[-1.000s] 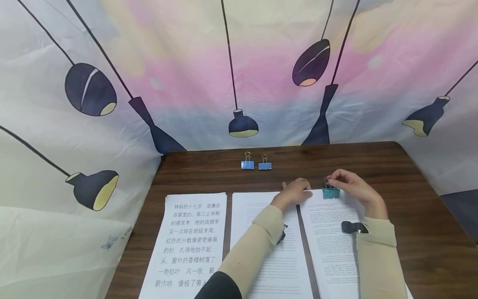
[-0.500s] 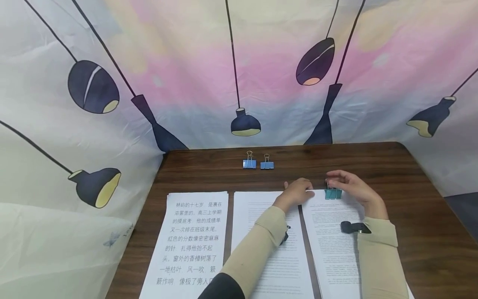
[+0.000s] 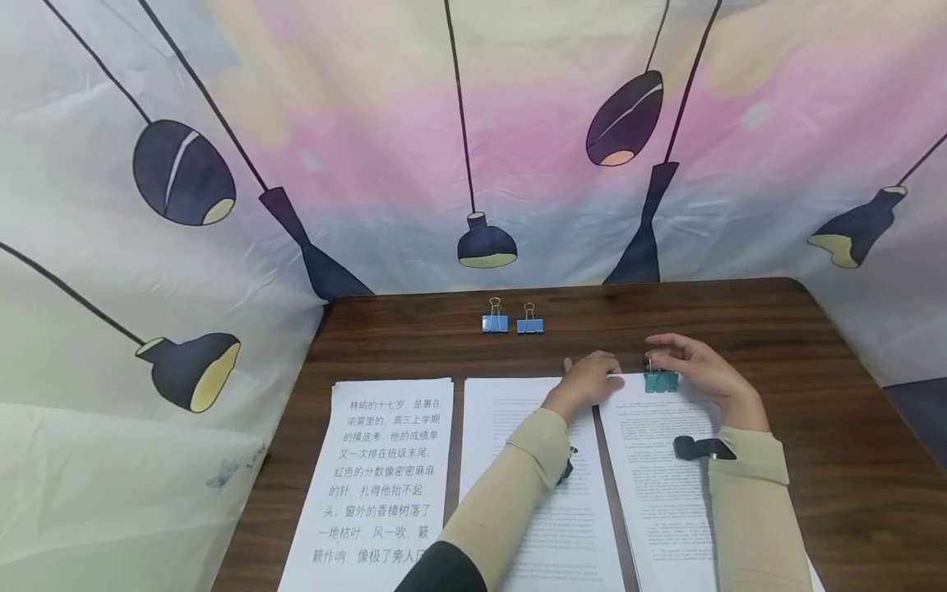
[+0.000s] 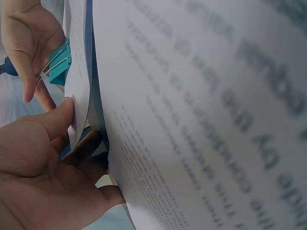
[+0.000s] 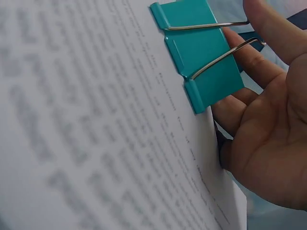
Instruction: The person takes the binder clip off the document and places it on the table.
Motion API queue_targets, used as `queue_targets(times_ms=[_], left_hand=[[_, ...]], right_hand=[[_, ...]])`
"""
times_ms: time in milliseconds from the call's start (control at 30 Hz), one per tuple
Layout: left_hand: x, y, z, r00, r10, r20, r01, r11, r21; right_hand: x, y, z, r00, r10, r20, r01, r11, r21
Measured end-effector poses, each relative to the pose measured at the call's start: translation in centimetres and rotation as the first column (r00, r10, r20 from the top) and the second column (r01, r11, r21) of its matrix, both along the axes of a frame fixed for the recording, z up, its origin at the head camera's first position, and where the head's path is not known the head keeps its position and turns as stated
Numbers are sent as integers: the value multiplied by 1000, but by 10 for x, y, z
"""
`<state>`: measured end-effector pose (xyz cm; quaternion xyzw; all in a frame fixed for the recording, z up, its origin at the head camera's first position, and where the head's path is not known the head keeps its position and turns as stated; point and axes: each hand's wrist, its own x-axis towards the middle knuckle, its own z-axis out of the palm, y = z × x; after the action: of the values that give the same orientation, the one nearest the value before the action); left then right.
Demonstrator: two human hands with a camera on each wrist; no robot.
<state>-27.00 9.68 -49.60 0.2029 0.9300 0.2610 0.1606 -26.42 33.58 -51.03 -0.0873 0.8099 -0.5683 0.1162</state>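
A teal binder clip (image 3: 661,381) sits on the top edge of the right-hand paper stack (image 3: 658,485), its wire handles standing away from the paper. My right hand (image 3: 710,374) is at the clip with thumb and index finger spread apart. In the right wrist view, that thumb lies by the tip of one handle of the clip (image 5: 206,52), and other fingers are behind the clip, partly hidden. My left hand (image 3: 588,386) pinches the same stack's top left corner. The left wrist view shows the thumb of my left hand (image 4: 43,167) over the sheets and fingers beneath.
Two blue binder clips, one larger (image 3: 495,324) and one smaller (image 3: 529,326), stand near the back of the wooden table (image 3: 414,345). A middle paper stack (image 3: 488,460) lies partly under my left arm; a large-print stack (image 3: 385,477) lies left of it.
My right index finger has lifted away from the thumb, loosening the earlier pinch on the clip's handles. The clip stays on the stack's edge. My left hand keeps its hold.
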Motion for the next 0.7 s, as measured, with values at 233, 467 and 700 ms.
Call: queue_targets(times_ms=[233, 467, 700], left_hand=[[-1, 0, 0, 1000, -13, -1, 13, 1000, -16], [-1, 1, -1, 1000, 6, 4, -6, 1000, -13], [-1, 1, 0, 1000, 10, 10, -10, 1000, -6]], right_hand=[[0, 0, 0, 1000, -14, -4, 14, 1000, 6], [0, -4, 3, 998, -55, 43, 54, 998, 34], [1, -4, 0, 996, -84, 24, 84, 996, 18]])
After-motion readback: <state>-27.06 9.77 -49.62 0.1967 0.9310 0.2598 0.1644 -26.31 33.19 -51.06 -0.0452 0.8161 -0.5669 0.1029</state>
